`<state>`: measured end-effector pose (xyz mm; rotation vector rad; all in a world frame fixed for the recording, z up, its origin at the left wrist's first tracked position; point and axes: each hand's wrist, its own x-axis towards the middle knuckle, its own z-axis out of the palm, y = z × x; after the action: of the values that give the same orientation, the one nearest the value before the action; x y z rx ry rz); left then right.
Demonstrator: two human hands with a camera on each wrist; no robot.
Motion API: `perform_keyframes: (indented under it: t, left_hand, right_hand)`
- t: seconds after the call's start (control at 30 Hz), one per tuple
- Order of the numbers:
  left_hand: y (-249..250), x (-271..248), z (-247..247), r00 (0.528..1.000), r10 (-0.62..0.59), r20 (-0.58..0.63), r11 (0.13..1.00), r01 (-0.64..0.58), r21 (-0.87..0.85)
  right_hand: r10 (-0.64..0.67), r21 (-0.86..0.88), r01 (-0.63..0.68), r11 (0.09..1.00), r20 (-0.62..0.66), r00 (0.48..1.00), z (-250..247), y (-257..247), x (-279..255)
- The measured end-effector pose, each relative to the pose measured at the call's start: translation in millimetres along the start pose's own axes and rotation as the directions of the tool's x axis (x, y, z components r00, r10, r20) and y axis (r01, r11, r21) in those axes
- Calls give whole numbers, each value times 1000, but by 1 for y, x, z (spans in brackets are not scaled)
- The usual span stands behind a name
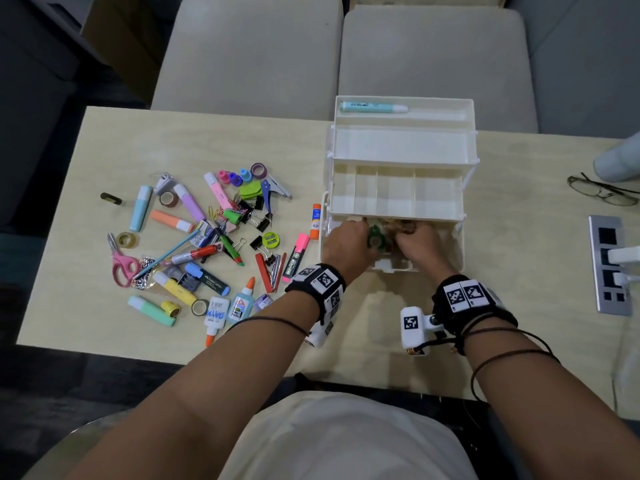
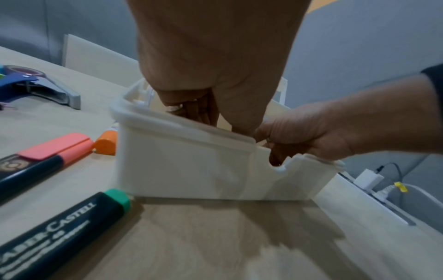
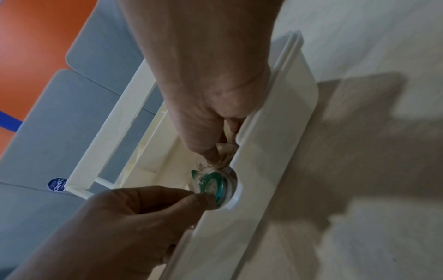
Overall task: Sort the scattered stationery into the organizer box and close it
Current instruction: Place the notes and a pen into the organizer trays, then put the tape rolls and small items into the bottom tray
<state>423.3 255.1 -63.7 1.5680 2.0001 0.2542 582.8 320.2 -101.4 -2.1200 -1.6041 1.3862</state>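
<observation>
The white organizer box (image 1: pixel 398 147) stands open on the table, its tiers fanned back. A pale blue highlighter (image 1: pixel 372 106) lies in the top tray. Both hands reach into the bottom compartment (image 1: pixel 457 251). My left hand (image 1: pixel 360 233) pinches a green-wheeled tape dispenser (image 1: pixel 375 239) just inside the front wall. In the right wrist view, left fingers (image 3: pixel 201 197) sit on the green wheel (image 3: pixel 214 186). My right hand (image 3: pixel 215 149) curls its thumb and fingers on the dispenser's clear body. The box wall (image 2: pixel 182 166) hides the fingertips in the left wrist view.
Several pens, highlighters, tape rolls, clips, scissors and glue bottles lie scattered (image 1: pixel 207 244) left of the box. A glue stick (image 1: pixel 316 220) and a pink highlighter (image 1: pixel 296 256) lie closest to it. Glasses (image 1: pixel 602 194) and a socket panel (image 1: pixel 611 265) are at the right.
</observation>
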Motion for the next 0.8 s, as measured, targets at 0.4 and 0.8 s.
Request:
perform_keyframes:
  t: [0.4,0.8]
  left_hand:
    - [-91,-38,-91,947,313,-72,947,-317,-47]
    - [-275,-102,-167,991,55,-123,992,-67,-102]
  right_hand:
    - [-171,-336,140,932,-63,983,3,-1,-36]
    - [-418,-451,361,816,-30,908,83,-82,-124]
